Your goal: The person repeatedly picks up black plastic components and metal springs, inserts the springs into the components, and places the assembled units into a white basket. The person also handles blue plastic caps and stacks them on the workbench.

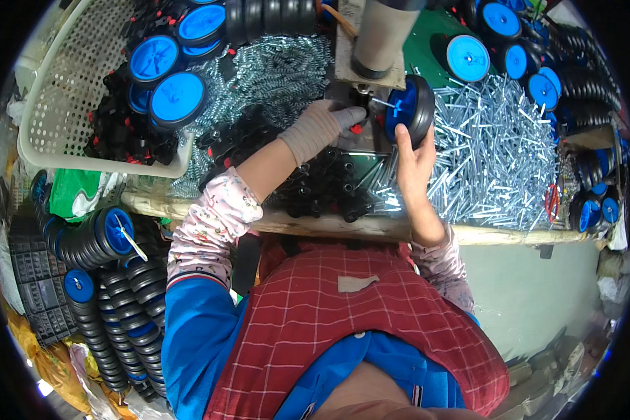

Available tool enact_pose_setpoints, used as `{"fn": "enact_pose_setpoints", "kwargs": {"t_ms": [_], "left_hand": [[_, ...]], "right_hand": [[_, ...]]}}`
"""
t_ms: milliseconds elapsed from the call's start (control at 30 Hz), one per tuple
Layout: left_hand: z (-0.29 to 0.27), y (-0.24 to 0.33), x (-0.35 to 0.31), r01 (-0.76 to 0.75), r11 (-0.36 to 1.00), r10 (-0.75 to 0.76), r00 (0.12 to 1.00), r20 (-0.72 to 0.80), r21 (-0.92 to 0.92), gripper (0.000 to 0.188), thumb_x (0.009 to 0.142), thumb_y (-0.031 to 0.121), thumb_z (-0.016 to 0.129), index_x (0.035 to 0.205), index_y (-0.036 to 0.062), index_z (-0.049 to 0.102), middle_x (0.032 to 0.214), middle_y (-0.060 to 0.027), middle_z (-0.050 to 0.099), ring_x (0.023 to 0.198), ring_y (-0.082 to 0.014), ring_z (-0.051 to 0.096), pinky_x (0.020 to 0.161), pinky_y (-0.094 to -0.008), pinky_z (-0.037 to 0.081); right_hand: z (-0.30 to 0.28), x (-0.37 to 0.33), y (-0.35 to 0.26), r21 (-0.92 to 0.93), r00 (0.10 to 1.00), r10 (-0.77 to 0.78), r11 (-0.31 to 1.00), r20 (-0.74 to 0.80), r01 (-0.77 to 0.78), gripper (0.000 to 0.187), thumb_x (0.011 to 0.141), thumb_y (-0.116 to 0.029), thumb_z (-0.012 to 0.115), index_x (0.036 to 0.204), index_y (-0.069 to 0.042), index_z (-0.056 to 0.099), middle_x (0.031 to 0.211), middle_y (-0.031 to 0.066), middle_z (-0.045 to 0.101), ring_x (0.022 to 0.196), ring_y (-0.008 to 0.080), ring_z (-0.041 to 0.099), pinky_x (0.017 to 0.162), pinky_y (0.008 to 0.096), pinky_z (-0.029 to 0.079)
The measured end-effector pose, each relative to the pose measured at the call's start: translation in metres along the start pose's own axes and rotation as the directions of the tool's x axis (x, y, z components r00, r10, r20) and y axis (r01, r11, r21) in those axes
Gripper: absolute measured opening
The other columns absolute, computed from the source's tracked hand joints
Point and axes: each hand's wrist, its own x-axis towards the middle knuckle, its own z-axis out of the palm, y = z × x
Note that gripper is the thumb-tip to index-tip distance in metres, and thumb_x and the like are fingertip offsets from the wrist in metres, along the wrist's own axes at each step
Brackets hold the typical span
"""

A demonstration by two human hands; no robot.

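Observation:
My right hand (416,157) grips a black-tyred wheel with a blue hub (413,112), held on edge just right of the press. From its hub a thin metal pin (381,103) points left toward the press head. My left hand (332,122), in a greyish knit glove, is closed at a small black plastic part (361,105) under the press head; its fingers partly hide that part. A red tab (357,129) shows by the fingertips. The press (383,42), with a pale cylinder, stands just beyond both hands.
Metal pins (490,154) are heaped at right, springs (273,70) at left, black plastic parts (322,185) in front. A white perforated basket (56,105) holds wheels and black parts. More wheels (500,19) lie at the far right, with stacked wheels (112,322) at lower left. A wooden edge (315,222) borders the bench.

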Motion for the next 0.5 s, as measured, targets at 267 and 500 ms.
{"fn": "enact_pose_setpoints", "kwargs": {"t_ms": [267, 500], "left_hand": [[-0.071, 0.033, -0.078, -0.211, 0.587, 0.586, 0.777, -0.230, 0.781, 0.049, 0.092, 0.036, 0.069, 0.127, 0.0026, 0.057, 0.117, -0.0196, 0.067, 0.106, -0.0317, 0.066, 0.092, -0.0386, 0.051], [-0.279, 0.015, -0.106, 0.568, 0.459, 0.693, 0.252, -0.676, 0.683, 0.091, 0.074, 0.056, 0.078, 0.142, 0.0026, 0.048, 0.133, -0.0221, 0.060, 0.122, -0.0404, 0.058, 0.104, -0.0454, 0.045]], "right_hand": [[0.017, 0.007, -0.003, -0.249, 0.975, -0.155, 0.950, 0.157, 0.191, 0.071, 0.089, -0.012, 0.070, 0.147, 0.007, 0.034, 0.134, 0.0253, 0.054, 0.121, 0.0328, 0.058, 0.103, 0.0379, 0.044], [-0.039, 0.087, 0.002, -0.460, 0.955, -0.083, 0.862, 0.286, 0.213, 0.046, 0.087, -0.038, 0.071, 0.105, 0.004, 0.062, 0.078, 0.0179, 0.067, 0.072, 0.0222, 0.063, 0.069, 0.0357, 0.049]]}}
